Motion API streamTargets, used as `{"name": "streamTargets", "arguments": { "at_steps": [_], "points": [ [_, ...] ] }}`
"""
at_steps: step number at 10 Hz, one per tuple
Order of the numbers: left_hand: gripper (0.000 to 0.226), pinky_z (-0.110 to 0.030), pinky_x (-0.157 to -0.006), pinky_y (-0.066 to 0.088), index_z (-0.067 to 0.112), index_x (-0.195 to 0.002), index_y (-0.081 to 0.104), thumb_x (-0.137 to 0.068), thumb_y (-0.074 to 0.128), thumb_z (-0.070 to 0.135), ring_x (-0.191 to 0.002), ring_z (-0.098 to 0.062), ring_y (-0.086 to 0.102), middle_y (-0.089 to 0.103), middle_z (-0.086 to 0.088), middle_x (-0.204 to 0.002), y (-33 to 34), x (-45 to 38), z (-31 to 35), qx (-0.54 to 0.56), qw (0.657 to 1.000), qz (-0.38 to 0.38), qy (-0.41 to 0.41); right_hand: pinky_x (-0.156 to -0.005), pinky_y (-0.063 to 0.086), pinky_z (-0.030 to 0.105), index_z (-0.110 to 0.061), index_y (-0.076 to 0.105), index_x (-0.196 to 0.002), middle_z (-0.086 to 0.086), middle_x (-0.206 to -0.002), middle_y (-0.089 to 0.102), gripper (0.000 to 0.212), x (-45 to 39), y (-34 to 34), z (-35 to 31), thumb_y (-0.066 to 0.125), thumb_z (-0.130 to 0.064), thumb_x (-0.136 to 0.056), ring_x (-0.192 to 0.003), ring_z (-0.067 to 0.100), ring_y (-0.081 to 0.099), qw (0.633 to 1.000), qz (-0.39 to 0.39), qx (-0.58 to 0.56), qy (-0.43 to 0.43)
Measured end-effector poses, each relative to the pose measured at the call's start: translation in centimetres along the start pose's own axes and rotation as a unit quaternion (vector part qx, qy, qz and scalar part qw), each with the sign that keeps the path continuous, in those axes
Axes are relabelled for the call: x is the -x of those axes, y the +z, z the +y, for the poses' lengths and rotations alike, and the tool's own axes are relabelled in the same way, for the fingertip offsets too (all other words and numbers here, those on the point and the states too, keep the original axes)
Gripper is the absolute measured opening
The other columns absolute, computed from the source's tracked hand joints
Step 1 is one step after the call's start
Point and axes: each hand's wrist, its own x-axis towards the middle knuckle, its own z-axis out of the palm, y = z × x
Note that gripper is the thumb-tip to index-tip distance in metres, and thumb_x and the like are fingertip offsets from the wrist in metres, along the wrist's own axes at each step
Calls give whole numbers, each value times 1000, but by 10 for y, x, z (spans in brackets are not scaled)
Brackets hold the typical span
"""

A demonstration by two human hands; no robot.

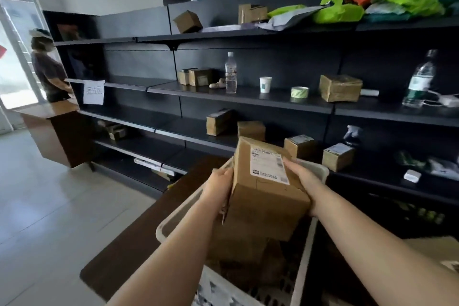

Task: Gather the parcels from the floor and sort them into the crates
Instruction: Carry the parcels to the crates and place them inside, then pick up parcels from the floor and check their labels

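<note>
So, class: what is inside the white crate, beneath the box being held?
Inside the white crate, under the held box gripped by the left hand and right hand, lie more brown parcels. Their number and the crate's floor are hidden.

parcel (267,196): matt brown cardboard, smooth white paper label
crate (178,216): pale plastic, smooth rim, perforated wall
shelves (248,100): dark metal, matt painted finish
floor (49,206): pale tiles, smooth, slightly glossy
bottle (230,73): clear glossy plastic
cup (265,84): white paper
mailers (347,7): bright green plastic film, crinkled, shiny
sign (94,92): white paper sheet
</note>
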Motion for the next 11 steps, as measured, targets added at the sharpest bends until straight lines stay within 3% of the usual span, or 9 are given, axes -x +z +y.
{"name": "streamTargets", "arguments": {
  "at_steps": [1,2,3,4,6,7,9,10,11],
  "points": [
    [46,-37,-99,42,15,-121,59,-89,46,46,-112,-29,56,62,-11,-121,14,-6,4,-6,999,-41,-11,-61,55,33,-10,64,-111,15,-94,73,38,2,-9,-2,67,-35,-82,-80,29,70,996,77,52,8],
    [53,-41,-100,34,34,-130,48,-83,48,58,-118,-24,48,53,-1,-131,31,-3,17,3,993,-117,-19,-84,50,41,-11,58,-120,13,-100,67,40,6,-26,0,62,-32,-87,-89,29,62,977,178,120,-4],
    [54,-44,-105,30,41,-132,42,-82,49,60,-127,-24,39,41,4,-142,46,-5,19,4,989,-146,12,-87,46,43,-17,52,-128,11,-110,62,48,8,-38,5,55,-44,-89,-94,29,57,959,209,193,1],
    [60,-45,-105,32,39,-135,39,-79,60,49,-132,-24,34,31,6,-148,56,-7,13,-36,989,-130,64,-92,41,41,-17,53,-128,13,-124,57,79,9,-35,12,52,-73,-73,-99,29,54,963,186,195,23],
    [54,-43,-99,39,35,-136,39,-86,55,44,-124,-26,44,43,-4,-141,42,-18,5,-12,996,-70,53,-110,27,46,-23,28,-146,12,-146,37,100,4,-17,30,35,-85,-69,-131,33,37,959,141,241,38],
    [50,-46,-97,41,36,-135,39,-87,53,44,-124,-26,44,45,-2,-139,39,-14,3,-4,997,-39,62,-112,24,48,-30,18,-148,10,-150,30,91,2,-9,38,28,-82,-75,-135,32,32,966,132,219,28],
    [39,-46,-101,40,36,-126,47,-87,51,37,-121,-17,45,51,7,-132,76,53,32,-90,961,93,245,-95,31,35,-25,41,-139,4,-139,47,67,51,-39,24,27,-67,-88,-124,24,44,967,121,219,-56],
    [36,-29,-87,45,34,-123,50,-87,51,36,-103,-8,53,55,12,-117,137,103,70,-33,953,39,299,-88,33,32,-21,52,-127,1,-126,54,48,103,-85,0,31,-50,-96,-107,17,49,939,141,250,-189],
    [30,-13,-73,37,25,-118,57,-89,52,30,-89,5,51,57,18,-98,228,163,111,67,953,-40,294,-82,39,32,-28,59,-98,-2,-111,58,26,168,-166,-19,39,-44,-95,-103,17,55,917,189,235,-262]
  ]
}}
